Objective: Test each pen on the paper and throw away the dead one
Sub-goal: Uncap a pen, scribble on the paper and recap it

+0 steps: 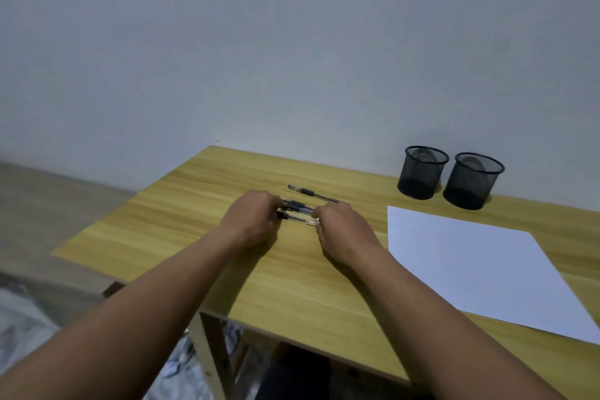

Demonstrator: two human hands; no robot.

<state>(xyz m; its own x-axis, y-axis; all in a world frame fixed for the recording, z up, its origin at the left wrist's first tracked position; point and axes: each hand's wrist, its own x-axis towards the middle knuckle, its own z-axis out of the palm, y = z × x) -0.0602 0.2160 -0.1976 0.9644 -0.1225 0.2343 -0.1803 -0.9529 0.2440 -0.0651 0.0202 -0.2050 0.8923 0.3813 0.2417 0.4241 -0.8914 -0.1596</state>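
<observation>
On the desk (pixel 181 221), the left hand (pixel 251 221) and right hand (pixel 344 232) each hold a clenched grip on opposite ends of two pens (pixel 297 211); a third pen (pixel 308 192) lies just beyond, the paper (pixel 470 269) to the right.

Pens (pixel 297 209) left of paper (pixel 480 266); cups (pixel 449 177) behind paper.

Both my bare arms reach forward, left hand (pixel 251 221) and right hand (pixel 345 234) knuckles-up, fingers curled under, close together.

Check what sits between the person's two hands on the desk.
In the head view, two pens lie side by side between the left hand and right hand.
</observation>
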